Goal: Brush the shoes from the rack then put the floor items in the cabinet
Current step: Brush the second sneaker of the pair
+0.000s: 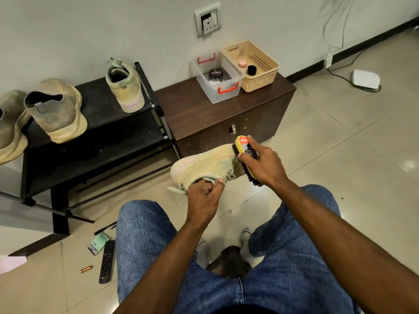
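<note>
Above tiled floor [328, 155], right hand [263, 165] grips brush [246, 155] against shoe [204, 165].

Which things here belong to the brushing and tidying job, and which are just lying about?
Job:
- yellow-backed shoe brush in right hand
- beige suede sneaker held by left hand
- matching sneaker and tan slip-on shoe on black rack
- black remote, comb, pen, copper tube on floor
- brown cabinet

Lying about:
- clear box
- beige basket
- white device

Pale yellow-green shoe [204, 164], yellow brush [246, 155] with black bristles, dark brown cabinet [199, 116], blue jeans [145, 234]
</note>
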